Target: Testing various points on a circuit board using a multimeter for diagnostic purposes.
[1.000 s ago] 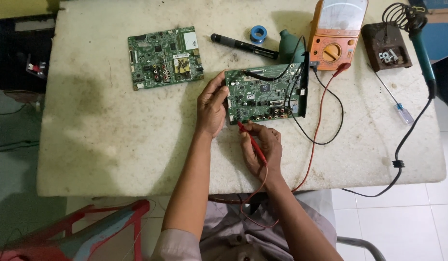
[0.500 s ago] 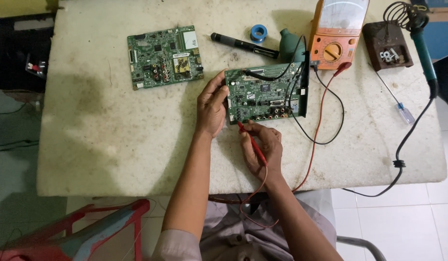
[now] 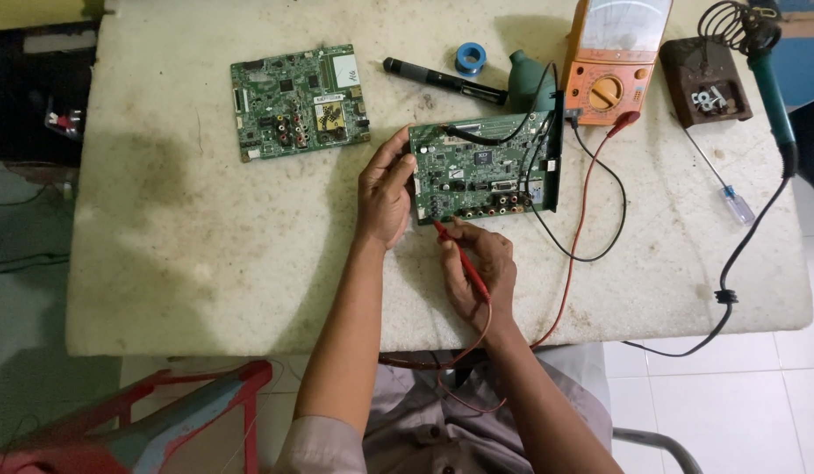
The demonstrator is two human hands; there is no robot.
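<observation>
A green circuit board [image 3: 481,171] lies on the worn white table [image 3: 205,263]. My left hand [image 3: 385,189] grips its left edge. My right hand [image 3: 481,268] holds a red test probe [image 3: 459,254] like a pen, its tip touching the board's lower left edge. The probe's red lead runs down past the table edge and back up to an orange multimeter [image 3: 613,53]. A black probe [image 3: 558,149] rests along the board's right side, with a black lead looping over the board.
A second green circuit board [image 3: 297,101] lies at the upper left. Behind the held board are a black pen-like tool [image 3: 442,79], a blue tape roll [image 3: 470,59] and a teal bulb [image 3: 530,79]. At right stand a soldering iron [image 3: 771,88], its stand [image 3: 710,83] and a small screwdriver [image 3: 727,193]. A red stool [image 3: 161,412] sits below left.
</observation>
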